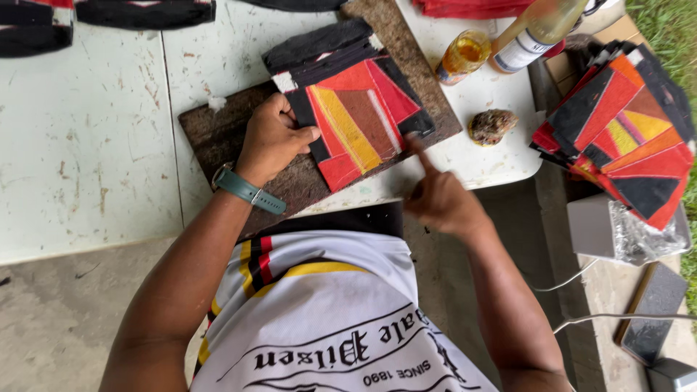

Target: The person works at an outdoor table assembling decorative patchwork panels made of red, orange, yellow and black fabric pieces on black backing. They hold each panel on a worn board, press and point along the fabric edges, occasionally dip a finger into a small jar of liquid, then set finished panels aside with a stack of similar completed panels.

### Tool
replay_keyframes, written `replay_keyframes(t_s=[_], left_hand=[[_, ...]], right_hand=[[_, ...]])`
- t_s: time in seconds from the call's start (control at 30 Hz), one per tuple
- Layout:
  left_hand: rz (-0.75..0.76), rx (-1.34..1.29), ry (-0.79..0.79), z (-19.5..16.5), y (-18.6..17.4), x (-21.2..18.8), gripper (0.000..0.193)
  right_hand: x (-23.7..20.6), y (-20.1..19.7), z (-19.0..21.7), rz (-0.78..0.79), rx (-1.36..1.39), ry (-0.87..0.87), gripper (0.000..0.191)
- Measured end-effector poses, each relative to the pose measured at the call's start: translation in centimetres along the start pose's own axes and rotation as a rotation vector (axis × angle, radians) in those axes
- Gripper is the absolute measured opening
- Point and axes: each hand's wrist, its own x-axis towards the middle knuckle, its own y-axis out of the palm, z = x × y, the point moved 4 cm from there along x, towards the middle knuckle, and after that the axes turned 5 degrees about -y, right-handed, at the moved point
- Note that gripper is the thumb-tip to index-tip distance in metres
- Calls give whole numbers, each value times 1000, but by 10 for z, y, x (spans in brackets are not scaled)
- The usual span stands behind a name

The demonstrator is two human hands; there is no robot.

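The patchwork panel (356, 116), pieced from red, black, yellow and brown strips, lies on a dark board (218, 131) on the white table (87, 145). The left hand (272, 139) lies flat on the panel's left edge with fingers curled over it, pinning it down without gripping. The right hand (439, 197) is at the panel's lower right corner, index finger out and touching that edge, the others folded; it holds nothing. This looks like pressing or smoothing a strip into place, and the next move would seem to need firm, even finger pressure along the seam while the left hand stops any slipping.

Right of the panel sit a lumpy brown wad (492, 125), a small jar (463, 55) of amber liquid and a bottle (534, 33). Further right is a stack of finished panels (624, 131). Nothing crowds the panel.
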Motion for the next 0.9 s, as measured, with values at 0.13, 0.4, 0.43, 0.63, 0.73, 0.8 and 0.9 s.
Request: replay_keyframes(t_s=[0.13, 0.4, 0.43, 0.63, 0.73, 0.8, 0.9], left_hand=[[-3, 26, -17, -3, 0, 1, 26], [11, 3, -10, 3, 2, 2, 27], [6, 0, -1, 3, 1, 3, 27], [75, -202, -120, 2, -6, 5, 28], [118, -259, -85, -5, -9, 6, 28], [104, -198, -88, -7, -8, 8, 32], [77, -114, -115, -4, -8, 11, 34]], right_hand=[[8, -12, -4, -51, -20, 5, 89], [25, -5, -16, 21, -414, 86, 89], [26, -9, -13, 5, -493, 97, 92], [41, -100, -6, -354, -526, -150, 37], [78, -137, -36, -431, -535, -230, 63], [104, -145, -65, -340, -595, -160, 68], [137, -136, -86, -221, -607, -113, 68]])
